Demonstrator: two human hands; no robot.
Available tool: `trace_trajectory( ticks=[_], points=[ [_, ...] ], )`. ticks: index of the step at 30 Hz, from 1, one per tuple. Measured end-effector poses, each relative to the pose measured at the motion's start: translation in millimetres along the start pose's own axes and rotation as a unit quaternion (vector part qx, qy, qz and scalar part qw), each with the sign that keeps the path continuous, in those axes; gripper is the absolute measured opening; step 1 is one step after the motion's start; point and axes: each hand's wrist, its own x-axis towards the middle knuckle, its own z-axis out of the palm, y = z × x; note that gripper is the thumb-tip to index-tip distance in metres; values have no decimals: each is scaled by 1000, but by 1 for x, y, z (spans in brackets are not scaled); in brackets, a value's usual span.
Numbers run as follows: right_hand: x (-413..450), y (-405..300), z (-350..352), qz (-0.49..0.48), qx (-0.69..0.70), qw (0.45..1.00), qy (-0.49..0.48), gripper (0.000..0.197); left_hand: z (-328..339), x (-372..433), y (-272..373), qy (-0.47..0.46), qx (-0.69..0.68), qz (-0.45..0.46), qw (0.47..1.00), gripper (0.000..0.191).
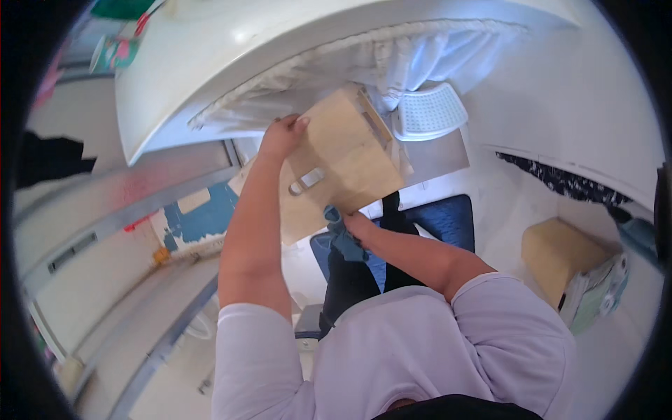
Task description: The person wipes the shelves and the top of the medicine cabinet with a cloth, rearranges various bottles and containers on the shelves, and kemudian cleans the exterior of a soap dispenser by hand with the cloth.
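My left hand (286, 134) grips the upper left edge of a light brown cardboard box (341, 157), which is tilted in front of me below the counter. An oval or slot-shaped cut-out (306, 181) shows in its side. My right hand (360, 227) is at the box's lower edge with a blue-grey cloth (344, 241) held against it; the cloth hangs down over my leg. The fingers of my right hand are partly hidden behind the cloth and box.
A white counter (231, 47) with a white curtain (420, 58) beneath it curves above the box. Right of the box stands a white plastic stool (433, 111). A dark blue mat (446, 220) lies under my feet. Sliding door rails (173, 331) run at left; another box (556, 257) is at right.
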Motion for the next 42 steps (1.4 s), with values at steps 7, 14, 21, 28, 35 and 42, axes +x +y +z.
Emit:
trace_trajectory(
  ticks=[7,14,21,28,35,42],
  points=[
    [-34,30,21,11,45,998,33,46,-1,-19,33,-161,-104,-31,981,52],
    [-44,26,58,-30,153,987,47,44,18,-16,34,-134,-12,51,990,51],
    [-12,16,43,-192,54,959,201,49,52,31,25,-115,37,88,989,51],
    [3,30,-3,-212,86,966,117,42,95,22,10,-25,117,184,976,65],
    [42,227,-192,-113,146,933,308,33,149,-79,15,90,305,346,883,70],
    [96,454,-354,149,390,766,489,35,146,-74,22,8,181,339,923,71]
  ],
)
